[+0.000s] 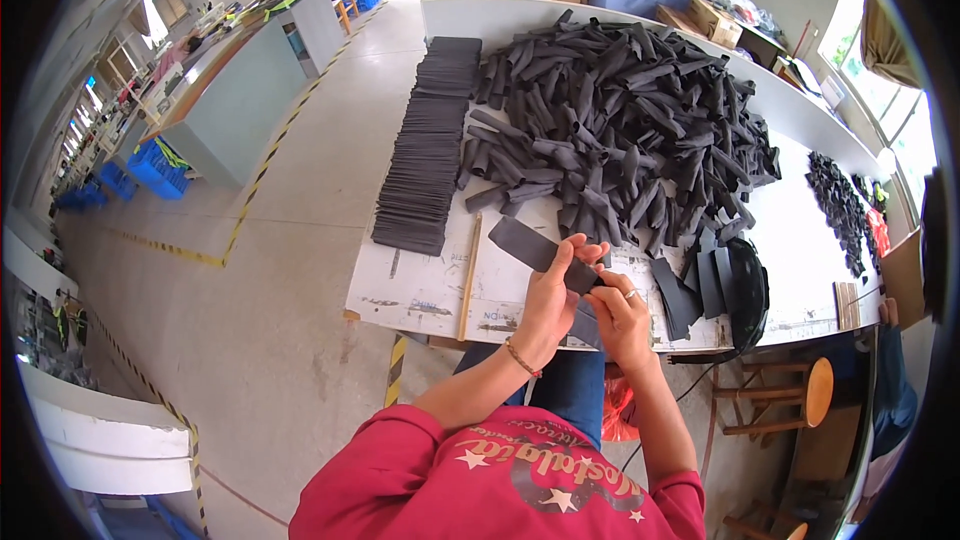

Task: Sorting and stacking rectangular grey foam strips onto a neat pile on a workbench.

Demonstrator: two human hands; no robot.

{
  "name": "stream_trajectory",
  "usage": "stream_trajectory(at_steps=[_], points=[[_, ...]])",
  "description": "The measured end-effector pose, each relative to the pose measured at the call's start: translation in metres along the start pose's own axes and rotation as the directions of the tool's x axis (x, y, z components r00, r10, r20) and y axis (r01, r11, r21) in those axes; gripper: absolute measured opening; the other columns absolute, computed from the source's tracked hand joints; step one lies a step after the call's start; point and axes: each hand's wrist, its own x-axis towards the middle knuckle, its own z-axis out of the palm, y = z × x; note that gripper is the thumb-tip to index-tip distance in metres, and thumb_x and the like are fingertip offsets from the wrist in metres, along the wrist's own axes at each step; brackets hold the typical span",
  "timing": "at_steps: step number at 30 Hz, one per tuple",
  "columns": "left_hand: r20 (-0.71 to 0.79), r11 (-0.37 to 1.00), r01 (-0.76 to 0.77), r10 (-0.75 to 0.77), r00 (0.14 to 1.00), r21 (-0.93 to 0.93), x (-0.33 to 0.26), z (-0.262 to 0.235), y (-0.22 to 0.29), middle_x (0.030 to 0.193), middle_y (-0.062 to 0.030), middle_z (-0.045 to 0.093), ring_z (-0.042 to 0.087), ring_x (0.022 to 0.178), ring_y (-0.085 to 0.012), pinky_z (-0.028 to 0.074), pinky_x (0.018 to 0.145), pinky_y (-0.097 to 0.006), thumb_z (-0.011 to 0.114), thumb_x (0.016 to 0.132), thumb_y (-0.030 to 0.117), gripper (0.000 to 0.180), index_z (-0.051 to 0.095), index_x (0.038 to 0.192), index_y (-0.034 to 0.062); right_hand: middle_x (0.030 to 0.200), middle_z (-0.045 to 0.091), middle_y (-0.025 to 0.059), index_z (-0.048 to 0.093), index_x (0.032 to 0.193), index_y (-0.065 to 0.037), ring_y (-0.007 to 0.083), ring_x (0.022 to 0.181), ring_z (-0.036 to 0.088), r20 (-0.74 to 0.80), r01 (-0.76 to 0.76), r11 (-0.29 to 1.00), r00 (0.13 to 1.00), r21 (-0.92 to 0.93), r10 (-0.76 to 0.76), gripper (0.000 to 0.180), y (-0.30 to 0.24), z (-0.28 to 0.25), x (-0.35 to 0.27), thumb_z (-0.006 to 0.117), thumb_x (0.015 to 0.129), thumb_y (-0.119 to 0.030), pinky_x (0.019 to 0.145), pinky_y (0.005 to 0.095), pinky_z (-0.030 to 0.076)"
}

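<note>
A flat black fabric-like strip (522, 243) is held above the near edge of the white table (405, 285), slanting up to the left. My left hand (552, 292) grips it around the middle, thumb on top. At its lower right end, the fingers of my right hand (620, 318) pinch it; a ring is on one finger. Just beyond both hands lies a big heap of curled black pieces (620, 130). A long row of tightly stacked flat black pieces (412, 175) runs along the table's left side. Several loose flat pieces (676, 300) lie right of my hands.
A narrow wooden stick (469, 280) lies left of my hands. At the right are a round black object (748, 290) with a cord and a smaller black heap (838, 205). A low white board (450, 15) borders the table's back. A wooden stool (815, 392) stands at the lower right.
</note>
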Motion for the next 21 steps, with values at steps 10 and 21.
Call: stream_trajectory(at_steps=[10, 21], points=[[-0.003, 0.999, -0.031, 0.031, 1.0, -0.039, -0.004, 0.001, -0.012, 0.099, -0.0089, 0.069, 0.059, 0.115, -0.0236, 0.043, 0.101, -0.034, 0.052, 0.099, 0.034, 0.035, 0.055, 0.115, 0.0022, 0.097, 0.064, 0.0142, 0.062, 0.086, 0.0, 0.0309, 0.08, 0.064, 0.001, -0.01, 1.0, 1.0, -0.01, 0.01, 0.014, -0.004, 0.005, 0.003, 0.07, 0.075, 0.005, 0.068, 0.0363, 0.052], [-0.031, 0.995, -0.04, 0.037, 0.999, -0.09, -0.006, -0.001, -0.014, 0.097, -0.0102, 0.069, 0.061, 0.111, -0.0245, 0.044, 0.099, -0.033, 0.053, 0.099, 0.032, 0.033, 0.055, 0.113, 0.0014, 0.097, 0.063, 0.0132, 0.062, 0.086, -0.001, 0.0338, 0.086, 0.063, 0.012, -0.047, 0.998, 0.999, 0.035, 0.046, 0.013, -0.002, 0.011, -0.001, 0.069, 0.076, 0.002, 0.075, 0.0391, 0.052]])
